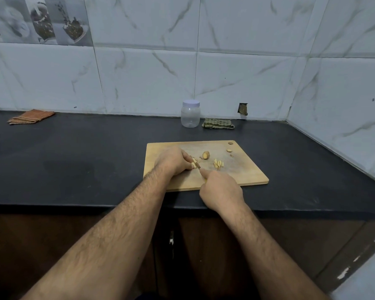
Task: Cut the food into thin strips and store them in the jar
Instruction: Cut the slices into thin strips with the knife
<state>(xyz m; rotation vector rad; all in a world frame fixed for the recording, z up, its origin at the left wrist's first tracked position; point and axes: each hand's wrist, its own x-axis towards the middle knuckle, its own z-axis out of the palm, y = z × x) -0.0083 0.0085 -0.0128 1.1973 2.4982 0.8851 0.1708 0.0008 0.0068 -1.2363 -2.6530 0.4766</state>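
A wooden cutting board (pixel 243 169) lies on the black counter. My left hand (pixel 173 161) presses down on pale ginger slices (pixel 195 163) at the board's middle. My right hand (pixel 220 189) grips a knife whose handle is hidden in the fist; its index finger lies along the blade's back, and the blade (pixel 199 167) meets the slices. A pile of thin cut strips (pixel 218 164) lies just to the right. A ginger chunk (pixel 206 155) sits behind them. The clear plastic jar (pixel 190 114) with a white lid stands shut at the back wall.
A green checked cloth (pixel 218 123) lies right of the jar. An orange striped cloth (pixel 30 116) lies at the far left of the counter (pixel 74 152). Small ginger trimmings (pixel 229 151) sit near the board's hanging hole. Tiled walls close in the back and right.
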